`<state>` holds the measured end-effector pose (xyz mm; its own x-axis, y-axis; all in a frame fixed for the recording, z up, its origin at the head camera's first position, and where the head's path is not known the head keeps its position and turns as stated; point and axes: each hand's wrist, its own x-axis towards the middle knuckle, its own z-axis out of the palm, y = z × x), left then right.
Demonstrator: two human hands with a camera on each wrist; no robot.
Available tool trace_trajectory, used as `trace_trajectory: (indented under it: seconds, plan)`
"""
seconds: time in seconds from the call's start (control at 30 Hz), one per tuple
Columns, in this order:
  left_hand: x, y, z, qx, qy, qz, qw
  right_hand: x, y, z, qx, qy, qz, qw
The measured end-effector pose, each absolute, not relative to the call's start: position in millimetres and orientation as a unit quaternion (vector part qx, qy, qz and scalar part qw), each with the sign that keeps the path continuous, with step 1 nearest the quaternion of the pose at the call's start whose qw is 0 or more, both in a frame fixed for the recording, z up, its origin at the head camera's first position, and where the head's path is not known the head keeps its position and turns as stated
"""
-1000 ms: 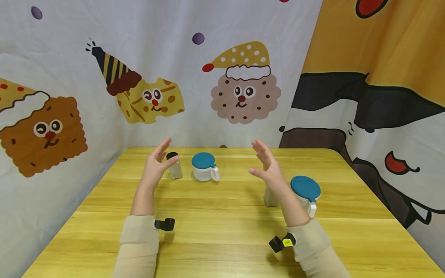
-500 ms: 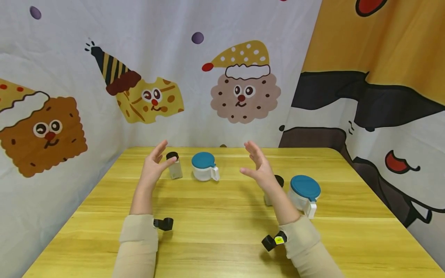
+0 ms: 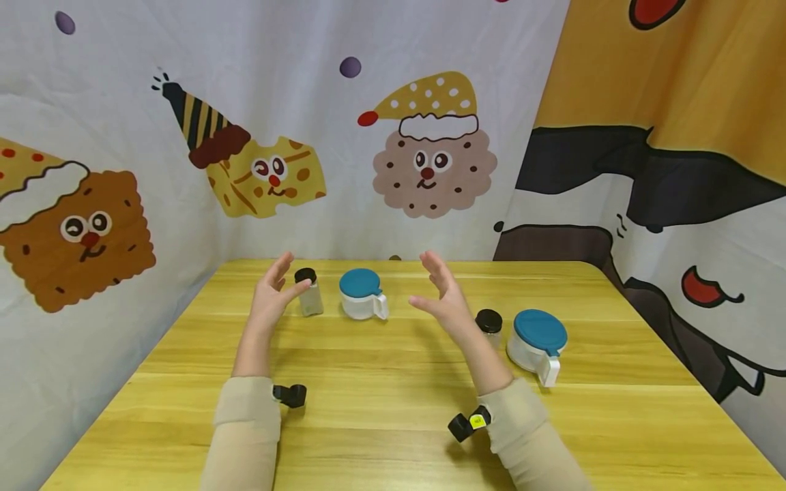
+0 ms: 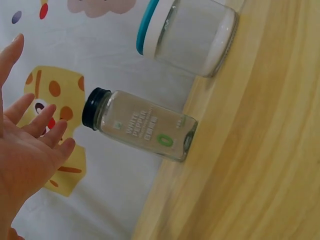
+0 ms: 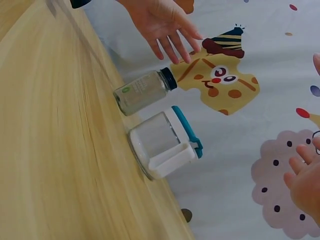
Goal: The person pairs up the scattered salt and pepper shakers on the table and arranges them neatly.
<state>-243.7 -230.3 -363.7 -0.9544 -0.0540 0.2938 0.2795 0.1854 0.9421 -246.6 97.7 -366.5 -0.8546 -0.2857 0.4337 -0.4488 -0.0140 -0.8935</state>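
My left hand is raised with its fingers spread, holding nothing. Close to its thumb stands a glass white pepper bottle with a black cap, upright on the table. Just right of that bottle is a seasoning jar with a blue lid and white handle. My right hand hovers over the table, fingers extended and nothing in it. Behind its wrist a second black-capped bottle is partly hidden by the forearm. Beside that stands another blue-lidded jar, its handle turned toward me.
The wooden table runs back to a white cloth printed with cartoon food. A yellow, black and white patterned cloth hangs on the right. Each wrist wears a small black camera.
My right hand has moved left, uncovering the second bottle's black cap and more of the right jar. The left hand has shifted slightly left and down.
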Motion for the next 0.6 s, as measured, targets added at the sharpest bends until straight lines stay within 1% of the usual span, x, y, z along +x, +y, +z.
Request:
trace_trajectory:
  seconds: [0.2, 0.43, 0.6]
  plan:
    - [-260, -238, -385, -0.055, -0.766, -0.626, 0.137, -235, 89, -353, 0.260, -0.708, 0.654, 0.062]
    - [-268, -241, -398, -0.048, -0.769, -0.619, 0.154, -257, 82, -378, 0.251, -0.709, 0.656, 0.066]
    - [-272, -242, -404, -0.041, -0.772, -0.616, 0.152, -262, 77, -385, 0.238, -0.711, 0.657, 0.074]
